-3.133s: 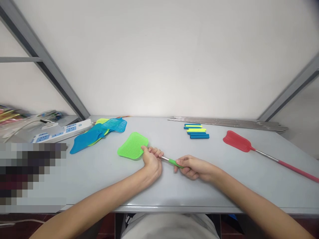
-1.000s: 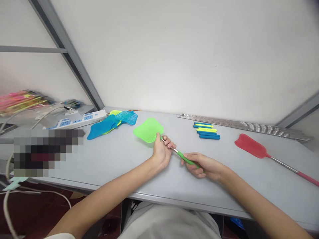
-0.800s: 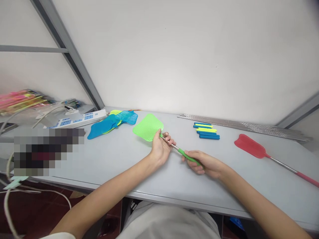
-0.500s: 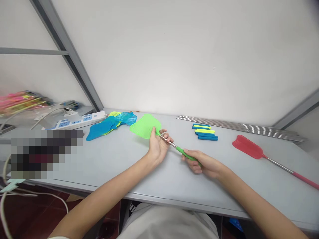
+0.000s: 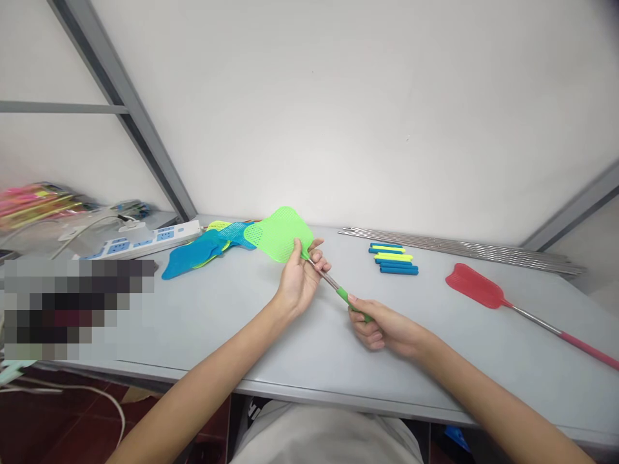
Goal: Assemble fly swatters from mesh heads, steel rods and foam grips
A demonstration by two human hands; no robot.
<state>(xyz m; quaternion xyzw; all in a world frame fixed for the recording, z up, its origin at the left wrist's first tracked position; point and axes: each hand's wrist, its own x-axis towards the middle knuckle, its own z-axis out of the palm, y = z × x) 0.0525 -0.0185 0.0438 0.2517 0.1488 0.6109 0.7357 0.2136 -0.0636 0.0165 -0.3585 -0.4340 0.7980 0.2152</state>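
Leftmost, the power strip (image 5: pixel 145 240) lies beside the pile of blue and yellow heads (image 5: pixel 191 258) on the table (image 5: pixel 217 328); next comes the green swatter (image 5: pixel 283 235), held between my hands, its head tilted up and overlapping the pile in my view; my left hand (image 5: pixel 300 274) is half curled, thumb against the base of the head, fingers loosely about the top of the metal shaft (image 5: pixel 329 279); my right hand (image 5: pixel 370 322) is closed firmly round the green grip (image 5: pixel 343 295); farther right lie the blue and yellow tubes (image 5: pixel 394 258), the metal rods (image 5: pixel 459 248) along the wall and the red swatter (image 5: pixel 476 287), all apart from my hands.

Compared with three seconds ago, the green head is higher and farther from me, where it was low over the table; my left fingers are looser, then wrapped tighter; the tubes and red swatter keep their places.
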